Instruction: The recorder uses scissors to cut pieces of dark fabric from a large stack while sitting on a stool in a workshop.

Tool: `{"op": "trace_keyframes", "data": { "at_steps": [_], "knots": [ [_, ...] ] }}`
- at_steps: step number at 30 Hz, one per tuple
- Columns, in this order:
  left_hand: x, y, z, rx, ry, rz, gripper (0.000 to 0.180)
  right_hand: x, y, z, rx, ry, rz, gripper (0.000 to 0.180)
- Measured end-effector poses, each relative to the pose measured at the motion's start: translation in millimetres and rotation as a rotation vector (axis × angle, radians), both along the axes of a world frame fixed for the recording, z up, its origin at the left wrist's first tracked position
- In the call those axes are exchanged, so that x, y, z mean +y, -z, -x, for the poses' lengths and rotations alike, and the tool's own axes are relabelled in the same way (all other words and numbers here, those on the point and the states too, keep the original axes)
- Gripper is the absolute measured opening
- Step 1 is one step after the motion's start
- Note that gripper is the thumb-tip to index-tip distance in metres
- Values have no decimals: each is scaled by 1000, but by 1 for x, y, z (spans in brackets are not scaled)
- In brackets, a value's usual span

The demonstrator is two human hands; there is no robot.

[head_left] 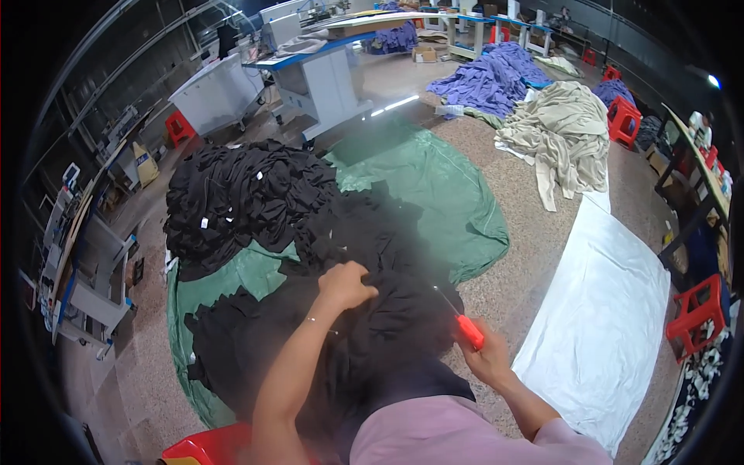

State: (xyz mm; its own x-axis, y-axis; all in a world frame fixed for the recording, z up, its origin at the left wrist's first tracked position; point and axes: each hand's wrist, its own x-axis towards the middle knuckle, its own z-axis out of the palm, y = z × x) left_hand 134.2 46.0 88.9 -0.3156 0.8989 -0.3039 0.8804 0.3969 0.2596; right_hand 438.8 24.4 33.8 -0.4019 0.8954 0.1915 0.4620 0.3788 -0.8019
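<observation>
My left hand (346, 287) is closed on a black garment (395, 298) in the middle of the heap before me, its fingers curled into the cloth. In my right hand (488, 358) is a red-handled tool with a thin metal shaft (470, 332), pointing up and left over the edge of the black cloth. Its exact kind I cannot make out. Black garments also cover my lap, partly blurred. A larger pile of black garments (240, 198), some with small white tags, lies just beyond on a green sheet (434, 178).
To the right, a white sheet (597, 302) covers the floor. Beige (562, 132) and purple garment piles (496, 77) lie further back. Red stools (697, 314) stand at the right, sewing tables (325, 85) behind and along the left. Something red (209, 446) is beside me, lower left.
</observation>
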Motion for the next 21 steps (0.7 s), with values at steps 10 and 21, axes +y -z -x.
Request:
{"op": "trace_keyframes", "data": {
  "at_steps": [10, 21],
  "knots": [
    [-131, -177, 251, -371, -644, -999, 12, 21, 24, 4, 20, 70, -7, 19],
    [-276, -347, 301, 228, -438, -1922, 15, 37, 21, 43, 120, -25, 52, 20]
  ]
}}
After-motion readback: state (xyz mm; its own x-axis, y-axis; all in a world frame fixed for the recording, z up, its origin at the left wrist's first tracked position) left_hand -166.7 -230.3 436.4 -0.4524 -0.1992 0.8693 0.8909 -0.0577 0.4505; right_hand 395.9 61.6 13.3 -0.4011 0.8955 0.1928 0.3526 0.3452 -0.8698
